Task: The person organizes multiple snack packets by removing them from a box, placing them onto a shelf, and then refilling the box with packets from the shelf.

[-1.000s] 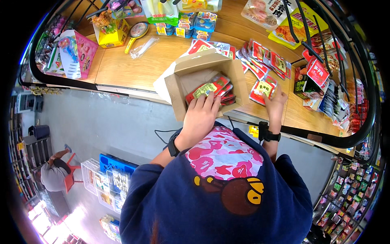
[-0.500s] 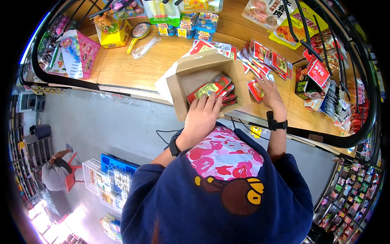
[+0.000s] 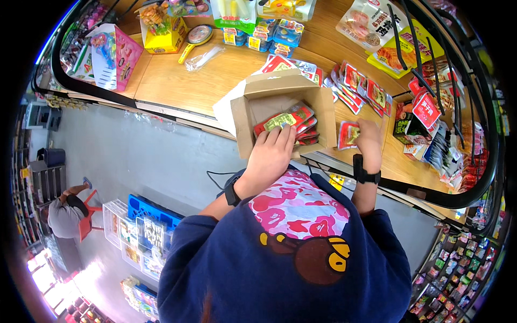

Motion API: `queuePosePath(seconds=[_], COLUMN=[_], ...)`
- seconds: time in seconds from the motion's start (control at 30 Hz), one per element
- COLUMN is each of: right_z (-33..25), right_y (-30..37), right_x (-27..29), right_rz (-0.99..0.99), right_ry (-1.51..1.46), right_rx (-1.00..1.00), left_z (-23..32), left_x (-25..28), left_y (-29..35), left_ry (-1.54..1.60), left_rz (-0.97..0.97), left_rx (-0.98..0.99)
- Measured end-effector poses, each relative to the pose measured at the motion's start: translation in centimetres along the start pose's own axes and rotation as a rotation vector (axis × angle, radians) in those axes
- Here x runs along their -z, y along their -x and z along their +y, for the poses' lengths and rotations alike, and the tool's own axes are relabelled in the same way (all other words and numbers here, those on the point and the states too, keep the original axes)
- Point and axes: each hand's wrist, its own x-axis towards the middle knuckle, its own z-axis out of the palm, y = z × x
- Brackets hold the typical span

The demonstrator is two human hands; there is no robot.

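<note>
An open cardboard box leans toward me at the shelf's front edge, with several red snack packets stacked inside. My left hand reaches over the near side of the box. Its fingers lie close together and bend over the near ends of the packets; the thumb is hidden. To the right of the box, my right hand has its fingers curled down on the edge of a single red snack packet on the wood. Its fingertips are partly hidden behind the hand.
More red packets lie fanned beyond my right hand. Blue-lidded tubs, a round yellow-handled item and a pink box stand along the shelf. A black rail borders it. Behind, a person sits on a red chair.
My right hand has gone from stretched fingers over the single packet to curled fingers on its edge. The left hand stays on the packets in the box. The whole view has shifted slightly.
</note>
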Motion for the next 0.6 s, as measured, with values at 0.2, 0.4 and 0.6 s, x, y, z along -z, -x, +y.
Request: queuePosePath(seconds=[0.2,0.4,0.6], right_z=[-1.2,-8.3,-14.4], right_y=[3.6,5.6,0.2], right_x=[8.5,14.9,9.7], right_rz=[0.301,0.576,0.536], right_ry=[-0.634,-1.055,-0.615], right_rx=[-0.155,0.572,0.778], left_z=[0.0,0.1,0.5], left_x=[-0.3,-1.7,-0.6], left_y=[-0.2,0.2,-0.5], left_ry=[0.001,0.402,0.201], left_rz=[0.028,0.075,0.033], left_rx=[0.007,0.137,0.128])
